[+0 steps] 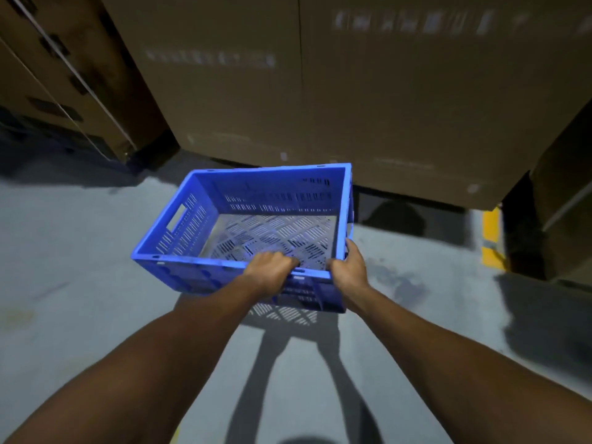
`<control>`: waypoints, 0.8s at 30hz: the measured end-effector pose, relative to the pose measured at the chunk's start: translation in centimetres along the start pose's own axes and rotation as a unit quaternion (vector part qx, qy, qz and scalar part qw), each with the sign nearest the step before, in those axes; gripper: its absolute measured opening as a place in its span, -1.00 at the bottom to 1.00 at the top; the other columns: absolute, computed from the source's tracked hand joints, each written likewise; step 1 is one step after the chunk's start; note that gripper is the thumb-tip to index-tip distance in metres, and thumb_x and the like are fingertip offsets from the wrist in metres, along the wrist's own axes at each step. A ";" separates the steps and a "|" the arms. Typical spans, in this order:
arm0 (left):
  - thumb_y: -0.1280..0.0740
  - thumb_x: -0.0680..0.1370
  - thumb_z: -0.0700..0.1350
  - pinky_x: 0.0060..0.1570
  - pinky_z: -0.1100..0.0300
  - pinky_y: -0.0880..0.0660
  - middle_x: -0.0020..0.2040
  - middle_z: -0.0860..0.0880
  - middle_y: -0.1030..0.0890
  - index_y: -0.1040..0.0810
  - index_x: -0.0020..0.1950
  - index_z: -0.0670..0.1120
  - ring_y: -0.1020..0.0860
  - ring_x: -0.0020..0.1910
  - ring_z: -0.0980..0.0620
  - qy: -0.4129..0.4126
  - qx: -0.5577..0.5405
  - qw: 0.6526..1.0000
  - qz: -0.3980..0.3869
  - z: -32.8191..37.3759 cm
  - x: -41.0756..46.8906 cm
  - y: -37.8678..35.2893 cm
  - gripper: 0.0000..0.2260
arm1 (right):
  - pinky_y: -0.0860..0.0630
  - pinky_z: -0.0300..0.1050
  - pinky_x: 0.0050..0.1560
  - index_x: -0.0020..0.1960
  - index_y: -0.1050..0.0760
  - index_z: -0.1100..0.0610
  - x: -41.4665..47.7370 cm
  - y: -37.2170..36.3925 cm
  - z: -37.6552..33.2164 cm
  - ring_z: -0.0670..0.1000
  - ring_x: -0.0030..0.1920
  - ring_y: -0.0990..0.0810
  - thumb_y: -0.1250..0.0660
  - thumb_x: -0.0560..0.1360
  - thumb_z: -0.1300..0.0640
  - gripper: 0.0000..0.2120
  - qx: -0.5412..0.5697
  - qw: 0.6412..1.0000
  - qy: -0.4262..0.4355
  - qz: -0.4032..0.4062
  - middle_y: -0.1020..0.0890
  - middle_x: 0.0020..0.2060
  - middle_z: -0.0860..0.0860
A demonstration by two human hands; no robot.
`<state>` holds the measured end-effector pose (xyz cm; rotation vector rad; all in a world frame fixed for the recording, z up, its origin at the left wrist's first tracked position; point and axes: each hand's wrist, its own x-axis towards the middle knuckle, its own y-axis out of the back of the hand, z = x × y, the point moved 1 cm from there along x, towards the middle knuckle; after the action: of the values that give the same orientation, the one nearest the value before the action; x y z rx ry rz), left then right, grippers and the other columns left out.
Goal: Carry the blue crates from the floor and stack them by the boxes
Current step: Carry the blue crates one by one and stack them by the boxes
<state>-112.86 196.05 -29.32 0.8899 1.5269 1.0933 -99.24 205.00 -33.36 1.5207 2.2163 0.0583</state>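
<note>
Both your left hand (270, 267) and right hand (349, 269) clamp the empty blue crate (246, 219) by its near rim, fingers (290, 261) hooked over; it looks stiff and light, though side handles would balance better

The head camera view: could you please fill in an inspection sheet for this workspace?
Surface: grey concrete floor, stained, with shadows of the crate and arms.
Job's things: one blue crate, empty, slotted walls, held above the floor; no other crates in view.
Clutter: nothing seen.
Grippers: left hand grips the crate's near rim; right hand grips its near right corner.
Cables: nothing seen.
Surroundings: large cardboard boxes right behind the crate, more boxes at left; yellow floor marking at right.
</note>
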 end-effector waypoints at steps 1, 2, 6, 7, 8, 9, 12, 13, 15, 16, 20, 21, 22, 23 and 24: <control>-0.31 0.51 -0.12 0.03 0.00 -0.46 0.13 -0.14 -0.60 -0.48 0.21 0.02 -0.55 0.15 -0.19 0.001 -0.001 1.000 -0.006 0.2 0.8 -2.0 -0.73 | -0.58 0.11 0.07 0.31 -0.46 0.04 1.0 -0.6 2.0 0.16 -0.01 -0.62 -0.26 0.26 0.27 -0.40 0.003 1.000 -0.005 -0.003 -0.65 0.02 0.07; -0.30 0.51 -0.13 0.03 0.00 -0.46 0.13 -0.14 -0.60 -0.48 0.21 0.02 -0.56 0.15 -0.18 0.004 -0.004 1.000 -0.013 0.4 1.5 -4.0 -0.73 | -0.58 0.12 0.08 0.33 -0.45 0.02 2.0 -1.2 3.9 0.15 -0.01 -0.62 -0.25 0.23 0.24 -0.35 0.009 1.000 -0.010 -0.007 -0.65 0.03 0.06; -0.27 0.51 -0.21 -0.01 -0.02 -0.48 0.09 -0.13 -0.61 -0.50 0.15 0.00 -0.57 0.12 -0.19 0.015 -0.019 1.000 -0.017 1.3 3.9 -10.3 -0.76 | -0.59 0.14 0.07 0.28 -0.47 -0.01 4.0 -2.7 9.4 0.12 -0.03 -0.63 -0.22 0.22 0.28 -0.37 0.031 0.999 -0.025 -0.017 -0.65 0.01 0.05; -0.27 0.52 -0.20 0.01 -0.02 -0.48 0.09 -0.12 -0.62 -0.50 0.15 0.01 -0.57 0.13 -0.18 0.013 -0.017 1.000 -0.017 1.7 4.5 -11.6 -0.76 | -0.59 0.15 0.08 0.28 -0.47 -0.02 4.5 -2.8 10.6 0.13 -0.02 -0.63 -0.22 0.22 0.28 -0.36 0.036 0.999 -0.030 -0.012 -0.65 0.01 0.05; -0.26 0.53 -0.19 0.06 -0.01 -0.45 0.10 -0.10 -0.62 -0.50 0.16 0.02 -0.57 0.15 -0.16 0.010 -0.012 1.000 -0.017 2.1 5.1 -12.9 -0.76 | -0.59 0.16 0.08 0.31 -0.45 -0.04 5.0 -2.8 11.9 0.13 -0.01 -0.64 -0.22 0.20 0.27 -0.33 0.042 0.998 -0.038 -0.008 -0.65 0.03 0.05; -0.25 0.54 -0.16 0.13 0.00 -0.40 0.11 -0.09 -0.63 -0.50 0.17 0.03 -0.57 0.16 -0.13 0.010 -0.006 1.000 -0.017 2.5 5.6 -14.1 -0.77 | -0.59 0.17 0.10 0.34 -0.41 -0.05 5.2 -2.8 13.2 0.14 0.01 -0.64 -0.23 0.21 0.28 -0.30 0.049 0.998 -0.049 -0.006 -0.65 0.05 0.05; -0.22 0.55 -0.11 0.29 -0.08 -0.22 0.12 -0.07 -0.64 -0.51 0.17 0.04 -0.56 0.18 -0.10 -0.002 0.025 1.000 -0.019 3.3 7.0 -16.6 -0.79 | -0.57 0.20 0.11 0.38 -0.33 -0.06 5.7 -3.0 16.5 0.18 0.04 -0.62 -0.24 0.21 0.30 -0.26 0.064 0.995 -0.074 0.003 -0.63 0.10 0.08; -0.22 0.56 -0.11 0.32 -0.11 -0.19 0.11 -0.07 -0.64 -0.51 0.17 0.03 -0.56 0.18 -0.10 -0.010 0.041 0.999 -0.015 3.3 7.5 -17.0 -0.78 | -0.57 0.21 0.10 0.36 -0.32 -0.06 5.9 -3.1 17.1 0.19 0.03 -0.62 -0.23 0.21 0.29 -0.27 0.065 0.995 -0.075 0.011 -0.62 0.10 0.09; -0.22 0.55 -0.11 0.36 -0.16 -0.15 0.08 -0.05 -0.65 -0.51 0.18 0.04 -0.55 0.18 -0.09 -0.020 0.066 0.998 -0.003 3.0 8.6 -17.2 -0.78 | -0.57 0.20 0.08 0.36 -0.30 -0.06 6.8 -3.5 17.5 0.20 0.01 -0.62 -0.23 0.25 0.32 -0.29 0.067 0.995 -0.074 0.017 -0.62 0.08 0.11; -0.22 0.56 -0.11 0.37 -0.17 -0.14 0.07 -0.04 -0.65 -0.52 0.17 0.05 -0.55 0.17 -0.09 -0.021 0.069 0.997 0.001 2.7 9.2 -17.0 -0.78 | -0.58 0.20 0.08 0.37 -0.29 -0.06 7.4 -3.7 17.3 0.20 0.01 -0.62 -0.22 0.28 0.34 -0.30 0.067 0.995 -0.075 0.015 -0.63 0.07 0.12; -0.22 0.56 -0.17 0.38 -0.18 -0.13 0.02 -0.05 -0.66 -0.54 0.17 0.04 -0.58 0.11 -0.10 -0.025 0.062 0.998 0.007 2.1 11.0 -15.9 -0.76 | -0.60 0.20 0.04 0.42 -0.22 -0.08 9.4 -3.7 16.0 0.21 -0.01 -0.62 -0.20 0.37 0.36 -0.31 0.058 0.995 -0.085 0.012 -0.62 0.06 0.14; -0.23 0.55 -0.18 0.37 -0.16 -0.14 0.00 -0.05 -0.67 -0.54 0.16 0.04 -0.59 0.10 -0.10 -0.030 0.064 0.997 0.009 2.0 11.1 -15.9 -0.76 | -0.60 0.20 0.05 0.44 -0.20 -0.08 9.5 -3.5 15.8 0.21 -0.01 -0.62 -0.20 0.39 0.36 -0.31 0.048 0.995 -0.083 0.009 -0.62 0.06 0.14; -0.24 0.54 -0.19 0.34 -0.13 -0.16 -0.02 -0.04 -0.67 -0.53 0.15 0.03 -0.60 0.07 -0.09 -0.036 0.066 0.997 0.015 1.9 11.1 -16.0 -0.77 | -0.59 0.20 0.06 0.45 -0.19 -0.07 9.4 -3.4 15.7 0.21 0.00 -0.62 -0.20 0.40 0.36 -0.31 0.040 0.996 -0.083 0.004 -0.61 0.07 0.15; -0.26 0.52 -0.19 0.29 -0.10 -0.20 -0.03 -0.04 -0.67 -0.53 0.13 0.03 -0.60 0.05 -0.09 -0.039 0.067 0.997 0.020 1.9 11.0 -16.0 -0.78 | -0.59 0.19 0.07 0.47 -0.18 -0.05 9.4 -3.4 15.8 0.21 0.01 -0.61 -0.20 0.41 0.37 -0.30 0.033 0.996 -0.082 -0.001 -0.61 0.08 0.15; -0.27 0.51 -0.18 0.22 -0.05 -0.26 -0.05 -0.05 -0.67 -0.52 0.11 0.02 -0.60 0.03 -0.10 -0.038 0.065 0.997 0.023 1.9 10.9 -16.0 -0.79 | -0.58 0.19 0.09 0.48 -0.18 -0.04 9.5 -3.4 15.8 0.21 0.03 -0.60 -0.20 0.40 0.37 -0.29 0.028 0.997 -0.077 -0.001 -0.60 0.10 0.15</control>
<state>-113.45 201.44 -47.99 1.0491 1.5348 0.9900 -98.96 208.75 -51.66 1.4990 2.1152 -0.1197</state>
